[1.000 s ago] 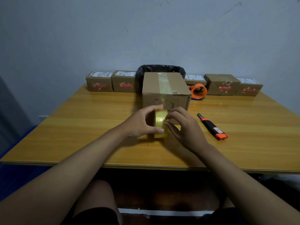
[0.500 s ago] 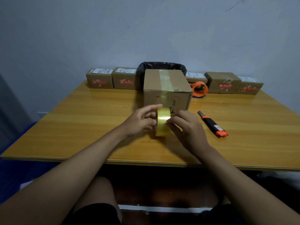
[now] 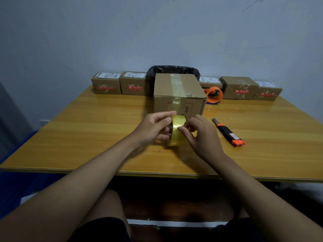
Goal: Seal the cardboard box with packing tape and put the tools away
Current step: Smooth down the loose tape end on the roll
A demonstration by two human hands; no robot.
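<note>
The tape roll [image 3: 177, 131], now raised upright off the table [image 3: 87, 130], is gripped by the left hand [image 3: 153, 130]; its free end is being sought by the right hand [image 3: 201, 135] fingertips, pinched against its face.

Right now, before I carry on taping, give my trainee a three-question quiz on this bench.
1. True or false: the tape roll lies flat on the table, untouched.
2. Which tool lies right of the right hand? A) scissors B) utility knife C) marker
3. Fill in: the left hand grips the roll in front of the large cardboard ____.

Key: 1 false, both hands hold it on edge; 2 B; 3 box.
</note>
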